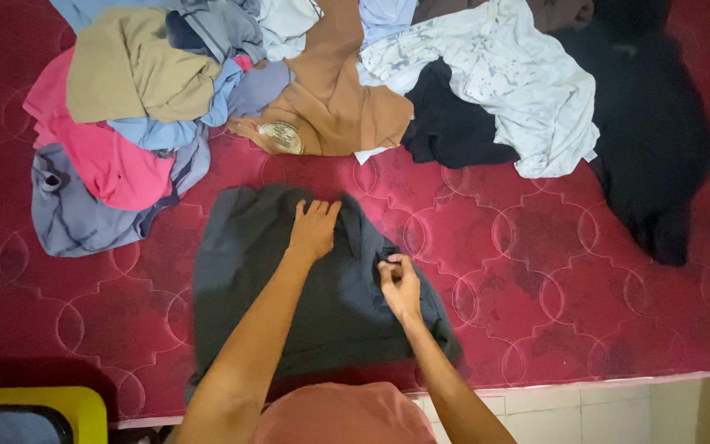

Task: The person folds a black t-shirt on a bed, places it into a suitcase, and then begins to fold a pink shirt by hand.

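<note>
Closest to us, at 6 o'clock, we see a rounded shape of salmon-pink cloth [343, 413], soft and matte. From beside it both bare forearms go up toward the middle of the bed.

Our left hand [313, 230] lies flat on the dark grey garment [273, 288], the fingers [320, 210] spread a little and holding nothing, only pressing the cloth near its upper edge. Our right hand [398, 285] is at about 3 o'clock from the left one; its fingers are closed narrow and pinch a small fold at the right edge of the same garment. This garment is spread out, smooth and roughly rectangular, on the lower middle part of the mattress [552, 288], which is dark red with a velvety look and a stitched pattern of curved shapes.

At 12 o'clock we see a pile of crumpled clothes: a brown piece [334, 90], a pale blue-white speckled piece [519, 90], a pink piece [104, 156], a khaki piece [133, 70] and a grey-lilac piece [76, 214]. A large black cloth [659, 140] lies at 2 o'clock. At 7 o'clock stands a yellow box-like corner [59, 403].
</note>
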